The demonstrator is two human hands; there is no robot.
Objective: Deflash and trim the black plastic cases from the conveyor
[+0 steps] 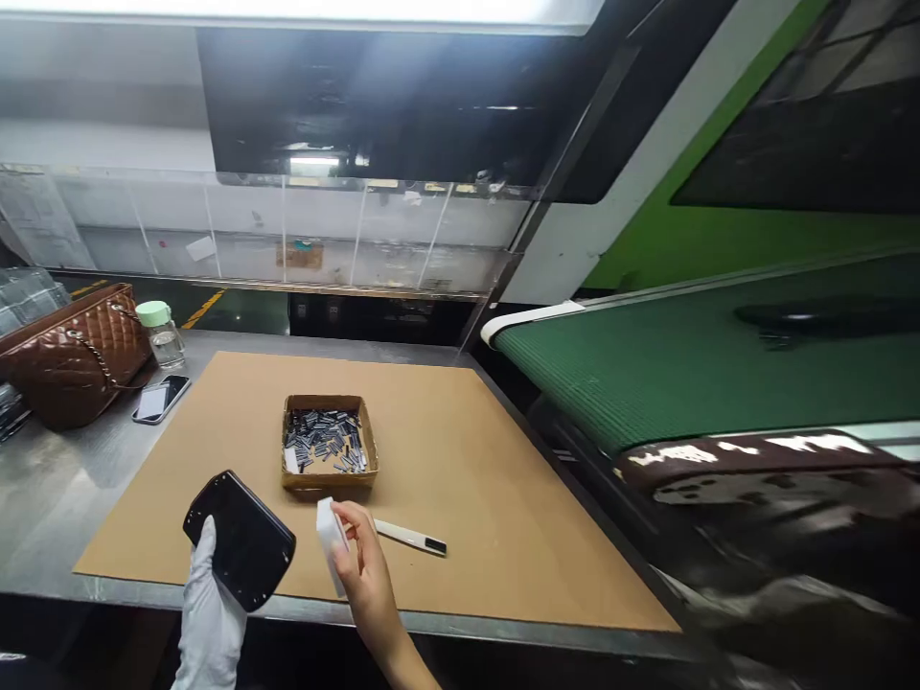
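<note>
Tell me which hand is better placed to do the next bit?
Likely the right hand: it holds the white block beside the black panel, while the gloved left hand grips that panel.

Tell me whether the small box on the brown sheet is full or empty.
Neither: the small box is partly filled. Dark pieces lie scattered inside, with its brown bottom showing between them.

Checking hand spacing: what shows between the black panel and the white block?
In the head view, bare cardboard sheet shows between the black panel and white block.
</note>
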